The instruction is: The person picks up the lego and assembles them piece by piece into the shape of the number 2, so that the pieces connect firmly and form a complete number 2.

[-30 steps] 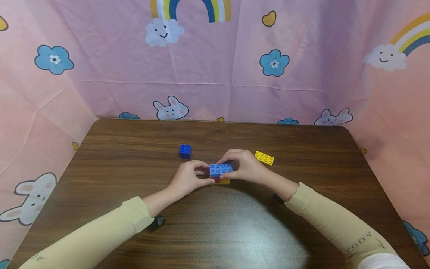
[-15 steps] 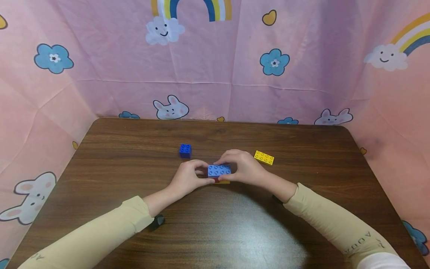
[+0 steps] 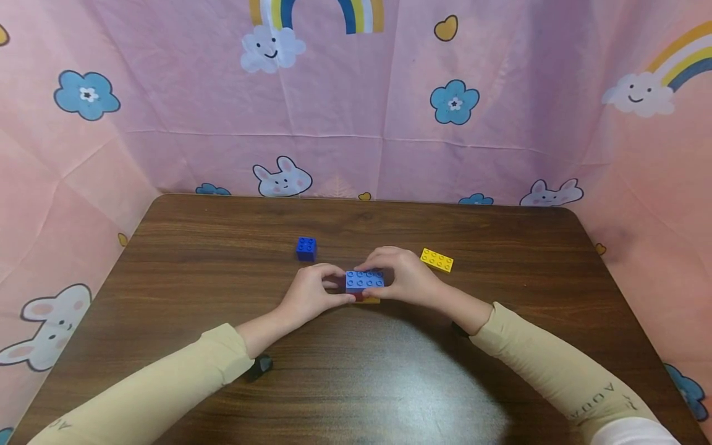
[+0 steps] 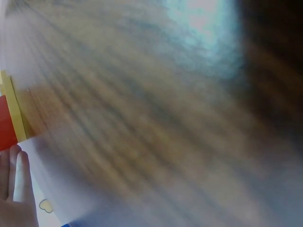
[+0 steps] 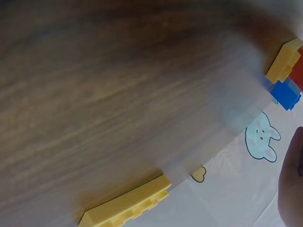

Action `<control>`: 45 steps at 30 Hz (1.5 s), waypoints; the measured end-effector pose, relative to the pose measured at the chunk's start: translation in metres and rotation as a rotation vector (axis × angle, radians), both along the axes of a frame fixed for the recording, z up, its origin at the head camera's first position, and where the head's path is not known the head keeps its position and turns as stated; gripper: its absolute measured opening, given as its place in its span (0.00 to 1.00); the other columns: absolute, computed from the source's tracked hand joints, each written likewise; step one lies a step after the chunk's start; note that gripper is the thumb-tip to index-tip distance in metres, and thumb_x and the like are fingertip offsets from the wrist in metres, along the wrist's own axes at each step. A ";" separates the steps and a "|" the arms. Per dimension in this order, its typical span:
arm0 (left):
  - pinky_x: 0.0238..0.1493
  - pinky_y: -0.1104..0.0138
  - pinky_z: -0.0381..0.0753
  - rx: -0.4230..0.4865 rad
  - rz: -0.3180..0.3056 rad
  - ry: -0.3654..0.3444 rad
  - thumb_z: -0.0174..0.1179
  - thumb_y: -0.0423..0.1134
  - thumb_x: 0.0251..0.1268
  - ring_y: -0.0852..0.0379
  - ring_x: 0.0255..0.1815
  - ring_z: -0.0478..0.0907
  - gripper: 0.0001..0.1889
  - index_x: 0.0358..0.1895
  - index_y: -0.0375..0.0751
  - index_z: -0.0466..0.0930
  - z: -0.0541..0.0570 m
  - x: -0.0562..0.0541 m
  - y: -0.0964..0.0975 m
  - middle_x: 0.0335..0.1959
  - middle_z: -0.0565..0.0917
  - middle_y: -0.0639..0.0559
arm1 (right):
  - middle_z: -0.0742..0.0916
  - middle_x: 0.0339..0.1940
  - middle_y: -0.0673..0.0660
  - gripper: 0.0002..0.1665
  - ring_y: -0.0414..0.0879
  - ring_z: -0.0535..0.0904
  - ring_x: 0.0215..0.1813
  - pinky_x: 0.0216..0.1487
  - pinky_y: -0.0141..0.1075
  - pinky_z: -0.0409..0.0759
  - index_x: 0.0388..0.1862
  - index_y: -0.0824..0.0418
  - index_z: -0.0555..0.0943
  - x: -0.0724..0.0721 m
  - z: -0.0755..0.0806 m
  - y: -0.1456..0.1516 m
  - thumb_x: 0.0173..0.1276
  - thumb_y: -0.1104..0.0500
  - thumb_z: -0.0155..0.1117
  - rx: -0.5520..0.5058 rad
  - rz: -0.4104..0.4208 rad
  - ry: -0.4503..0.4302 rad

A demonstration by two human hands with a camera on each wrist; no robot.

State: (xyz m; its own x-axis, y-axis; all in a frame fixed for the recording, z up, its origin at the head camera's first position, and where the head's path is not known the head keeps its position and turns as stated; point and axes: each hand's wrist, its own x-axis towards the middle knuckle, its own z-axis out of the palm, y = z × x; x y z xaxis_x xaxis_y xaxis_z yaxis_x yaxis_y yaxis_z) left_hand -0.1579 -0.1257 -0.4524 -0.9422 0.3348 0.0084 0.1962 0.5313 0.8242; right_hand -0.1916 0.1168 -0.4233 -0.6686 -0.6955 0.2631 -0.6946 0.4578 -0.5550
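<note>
A light blue 2x4 toy brick (image 3: pixel 364 282) with studs facing up is pinched between the thumb and fingers of my right hand (image 3: pixel 410 277). It lies over a red brick (image 3: pixel 358 297), mostly covered; whether the two are pressed together cannot be told. Under the red one sits a thin yellow brick (image 3: pixel 372 301) on the table. My left hand (image 3: pixel 310 292) holds the red brick from its left side, thumb in front. In the left wrist view, fingertips (image 4: pixel 19 175) meet the red brick (image 4: pixel 5 124) above the yellow layer.
A dark blue 2x2 brick (image 3: pixel 306 249) stands behind my left hand. Past my right hand lies another yellow 2x4 brick (image 3: pixel 437 260). A small black object (image 3: pixel 259 367) is by my left sleeve. Printed cloth (image 3: pixel 356 111) hangs around the wooden table (image 3: pixel 356 383).
The light blue brick shifts slightly left, then a little back to the right, with my right hand. My left hand stays almost in place.
</note>
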 end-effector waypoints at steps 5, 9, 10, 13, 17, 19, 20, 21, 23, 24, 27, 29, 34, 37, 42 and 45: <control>0.55 0.58 0.92 0.000 -0.004 0.004 0.79 0.35 0.61 0.41 0.53 0.91 0.21 0.53 0.30 0.86 0.000 0.000 0.000 0.55 0.88 0.34 | 0.92 0.49 0.54 0.24 0.46 0.86 0.52 0.56 0.43 0.90 0.54 0.57 0.91 0.001 0.001 0.000 0.59 0.54 0.86 0.010 -0.002 0.016; 0.54 0.59 0.92 0.000 0.000 0.006 0.79 0.35 0.60 0.41 0.53 0.91 0.21 0.53 0.30 0.86 0.000 -0.001 0.000 0.54 0.88 0.35 | 0.92 0.49 0.54 0.24 0.47 0.86 0.53 0.56 0.43 0.90 0.53 0.58 0.91 0.001 0.002 -0.001 0.58 0.56 0.87 0.014 0.014 0.044; 0.54 0.60 0.92 -0.001 0.000 0.008 0.80 0.35 0.60 0.41 0.53 0.91 0.21 0.53 0.30 0.86 0.000 -0.001 0.000 0.54 0.88 0.35 | 0.92 0.49 0.54 0.24 0.47 0.86 0.53 0.56 0.42 0.90 0.53 0.58 0.91 0.001 0.002 -0.001 0.58 0.56 0.87 0.015 0.018 0.051; 0.54 0.60 0.92 -0.001 0.001 0.010 0.80 0.35 0.59 0.42 0.53 0.91 0.20 0.52 0.30 0.86 -0.001 -0.001 0.000 0.54 0.88 0.35 | 0.92 0.49 0.54 0.23 0.47 0.86 0.53 0.56 0.42 0.90 0.53 0.58 0.91 0.001 0.001 -0.001 0.58 0.57 0.87 0.017 0.026 0.061; 0.54 0.60 0.92 0.004 -0.003 0.007 0.80 0.35 0.60 0.42 0.53 0.91 0.20 0.52 0.30 0.86 -0.001 -0.001 0.000 0.54 0.88 0.35 | 0.92 0.48 0.54 0.23 0.47 0.86 0.52 0.55 0.42 0.90 0.53 0.58 0.91 0.001 0.002 -0.002 0.59 0.56 0.86 0.025 0.023 0.064; 0.54 0.60 0.92 0.005 -0.002 0.006 0.80 0.35 0.60 0.42 0.53 0.91 0.20 0.53 0.30 0.86 0.000 -0.001 0.000 0.54 0.88 0.35 | 0.92 0.48 0.53 0.22 0.46 0.87 0.52 0.55 0.41 0.90 0.53 0.58 0.91 0.001 0.003 -0.003 0.60 0.56 0.86 0.038 0.025 0.075; 0.54 0.60 0.92 0.004 0.000 0.007 0.80 0.35 0.60 0.42 0.53 0.91 0.20 0.53 0.30 0.86 0.000 -0.001 0.000 0.54 0.88 0.35 | 0.92 0.48 0.53 0.22 0.46 0.87 0.52 0.54 0.41 0.90 0.53 0.58 0.91 0.001 0.004 -0.003 0.60 0.55 0.86 0.046 0.026 0.082; 0.53 0.60 0.92 0.003 0.002 0.008 0.80 0.35 0.59 0.42 0.53 0.91 0.21 0.53 0.30 0.86 0.000 -0.001 0.000 0.54 0.88 0.34 | 0.92 0.47 0.53 0.23 0.46 0.87 0.51 0.54 0.41 0.90 0.53 0.58 0.91 0.001 0.005 -0.003 0.60 0.55 0.86 0.055 0.029 0.090; 0.53 0.60 0.92 -0.001 0.006 0.012 0.80 0.35 0.59 0.42 0.52 0.92 0.21 0.52 0.29 0.86 0.001 -0.001 0.001 0.54 0.88 0.34 | 0.92 0.47 0.52 0.23 0.45 0.87 0.51 0.54 0.40 0.90 0.53 0.58 0.91 0.001 0.007 -0.004 0.60 0.55 0.86 0.068 0.038 0.101; 0.53 0.60 0.93 -0.002 0.007 0.013 0.80 0.35 0.59 0.42 0.52 0.92 0.21 0.52 0.29 0.86 0.001 -0.001 0.001 0.54 0.88 0.35 | 0.92 0.47 0.52 0.23 0.45 0.86 0.51 0.54 0.40 0.90 0.54 0.58 0.91 0.001 0.008 -0.005 0.60 0.55 0.86 0.074 0.042 0.104; 0.53 0.60 0.92 -0.004 0.004 0.018 0.80 0.35 0.58 0.42 0.52 0.92 0.21 0.52 0.29 0.86 0.001 -0.001 0.001 0.54 0.89 0.35 | 0.93 0.47 0.52 0.24 0.45 0.86 0.51 0.53 0.40 0.89 0.55 0.58 0.91 0.000 0.009 -0.005 0.59 0.56 0.86 0.077 0.056 0.103; 0.53 0.60 0.92 -0.002 0.001 0.019 0.80 0.34 0.59 0.42 0.52 0.92 0.20 0.52 0.30 0.86 0.002 -0.001 0.002 0.54 0.89 0.35 | 0.93 0.47 0.52 0.24 0.44 0.86 0.51 0.54 0.39 0.89 0.55 0.57 0.91 0.000 0.010 -0.005 0.60 0.56 0.86 0.079 0.062 0.104; 0.53 0.60 0.92 -0.005 -0.001 0.029 0.80 0.34 0.58 0.42 0.51 0.92 0.20 0.51 0.30 0.86 0.001 -0.001 0.002 0.53 0.89 0.35 | 0.93 0.46 0.50 0.24 0.43 0.85 0.50 0.53 0.38 0.89 0.55 0.56 0.91 0.000 0.010 -0.005 0.60 0.56 0.85 0.095 0.074 0.120; 0.53 0.60 0.92 -0.007 -0.001 0.034 0.80 0.34 0.58 0.43 0.51 0.92 0.20 0.51 0.30 0.86 0.001 -0.001 0.002 0.53 0.89 0.36 | 0.92 0.44 0.50 0.22 0.42 0.84 0.47 0.50 0.36 0.88 0.54 0.56 0.91 0.000 0.011 -0.005 0.60 0.56 0.85 0.109 0.079 0.139; 0.53 0.60 0.92 -0.011 -0.008 0.032 0.80 0.35 0.59 0.43 0.52 0.92 0.20 0.51 0.31 0.87 0.000 -0.001 0.001 0.53 0.89 0.36 | 0.91 0.41 0.50 0.22 0.41 0.82 0.43 0.46 0.34 0.87 0.54 0.57 0.92 -0.001 0.012 -0.006 0.60 0.56 0.85 0.123 0.086 0.160; 0.53 0.60 0.92 -0.008 -0.011 0.029 0.80 0.35 0.59 0.43 0.52 0.92 0.19 0.51 0.31 0.87 0.001 -0.001 0.000 0.53 0.89 0.36 | 0.91 0.42 0.50 0.22 0.41 0.82 0.44 0.47 0.34 0.87 0.54 0.57 0.92 -0.002 0.013 -0.006 0.60 0.56 0.85 0.121 0.092 0.162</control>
